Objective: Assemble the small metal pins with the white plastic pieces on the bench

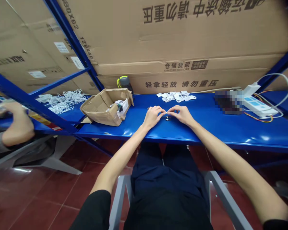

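My left hand (pixel 153 116) and my right hand (pixel 180 115) meet above a blue metal bench (pixel 230 131), their fingertips pinching a tiny white part (pixel 166 112) between them. The part is mostly hidden by my fingers, so its shape is hard to tell. Just below my fingertips, a few small metal pins (pixel 168 118) lie on the bench. A pile of flat white plastic pieces (pixel 176 97) lies farther back, beyond my hands.
An open cardboard box (pixel 98 108) holding assorted parts stands left of my hands, with tangled white cables (pixel 62 101) beyond it. A power strip (pixel 259 106) and a pixelated object (pixel 228 102) are at right. A co-worker's arm (pixel 16 121) shows at far left; blue shelf uprights frame the bench.
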`<state>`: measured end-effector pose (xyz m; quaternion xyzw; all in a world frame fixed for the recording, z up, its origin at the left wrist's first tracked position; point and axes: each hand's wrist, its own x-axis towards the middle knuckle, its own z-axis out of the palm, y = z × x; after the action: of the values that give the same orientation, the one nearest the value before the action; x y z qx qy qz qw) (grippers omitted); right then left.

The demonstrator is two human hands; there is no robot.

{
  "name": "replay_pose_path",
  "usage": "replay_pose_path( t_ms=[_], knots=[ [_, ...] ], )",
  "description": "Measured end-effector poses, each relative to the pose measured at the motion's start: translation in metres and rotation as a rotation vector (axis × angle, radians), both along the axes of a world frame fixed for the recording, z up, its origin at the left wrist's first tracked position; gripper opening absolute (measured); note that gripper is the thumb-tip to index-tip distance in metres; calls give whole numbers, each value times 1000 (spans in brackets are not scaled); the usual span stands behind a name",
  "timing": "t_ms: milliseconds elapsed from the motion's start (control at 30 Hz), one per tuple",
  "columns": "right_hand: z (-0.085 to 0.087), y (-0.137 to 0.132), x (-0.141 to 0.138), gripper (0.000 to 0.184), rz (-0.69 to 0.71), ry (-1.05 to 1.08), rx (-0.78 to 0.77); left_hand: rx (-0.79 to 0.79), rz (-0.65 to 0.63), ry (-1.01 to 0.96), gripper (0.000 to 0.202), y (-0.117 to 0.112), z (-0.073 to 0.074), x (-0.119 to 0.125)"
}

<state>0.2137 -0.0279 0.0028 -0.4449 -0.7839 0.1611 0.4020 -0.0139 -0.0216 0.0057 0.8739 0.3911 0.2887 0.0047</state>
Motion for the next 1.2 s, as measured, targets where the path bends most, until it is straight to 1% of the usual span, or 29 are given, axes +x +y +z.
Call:
replay_pose_path(
  t_ms=[200,333,467,700,767,933,1000,1067,1200],
  knots=[
    [-1,5,4,28,-47,-84,53,-12,61,32,25,0,2,1],
    [-5,10,10,21,-101,-229,28,-36,110,37,25,3,-2,0],
    [-6,9,11,18,-87,-320,13,-60,128,46,24,5,-6,-1],
    [-4,7,7,22,-47,-348,12,-91,158,39,20,5,-4,-1],
    [-4,9,9,24,-107,-340,19,-91,164,26,19,5,-5,-2],
    [-1,13,23,28,-399,-322,44,-75,209,-15,21,7,-8,-2],
    [4,13,33,32,-470,-337,43,-66,246,-15,24,8,-9,-3],
    [8,11,42,34,-485,-375,41,-57,277,3,29,7,-10,-3],
    [14,5,51,29,-446,-444,75,-37,279,61,39,6,-10,-2]
  ],
)
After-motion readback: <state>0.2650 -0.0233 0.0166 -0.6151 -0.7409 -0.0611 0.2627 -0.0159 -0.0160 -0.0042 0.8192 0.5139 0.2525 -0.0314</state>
